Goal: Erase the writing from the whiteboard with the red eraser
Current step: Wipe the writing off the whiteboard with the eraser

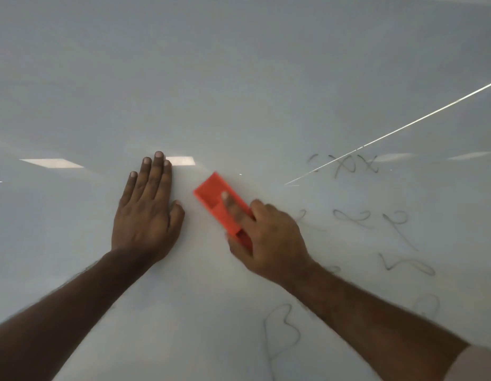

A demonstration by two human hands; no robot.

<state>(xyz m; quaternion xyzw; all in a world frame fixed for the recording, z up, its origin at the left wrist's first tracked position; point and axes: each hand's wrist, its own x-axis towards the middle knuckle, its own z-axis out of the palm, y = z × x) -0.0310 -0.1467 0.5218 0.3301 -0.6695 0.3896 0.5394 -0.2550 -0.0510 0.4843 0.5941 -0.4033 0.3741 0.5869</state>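
I see the red eraser [221, 202] as a bright orange-red rectangular block, its plastic back facing me with a raised ridge along its length, lying flat against the whiteboard [238, 78] near the middle of the view and angled so its free end points up and to the left. My right hand [269, 237] is clamped on its lower end: the index finger [233, 207] lies stretched along the back, the thumb is tucked at the lower left edge, and the other fingers wrap the right side (the hand and eraser are slightly blurred, so finer detail of the grip is hard to read). Just beside it, to the left, my left hand [146, 213] rests palm-down on the board with its fingers straight and held together, gripping nothing, apart from the eraser by a narrow strip of bare board. The surface around and above both hands is a clean pale grey. To the right and below the right forearm, dark marker writing [370, 218] shows in loose rows of looping strokes, some of it faint and smeared. Bright rectangular light reflections [51, 163] sit on the glossy board at fingertip height, and a thin bright line [403, 127] runs diagonally across the upper right. A pale sleeve edge [475, 364] shows at the bottom right corner.
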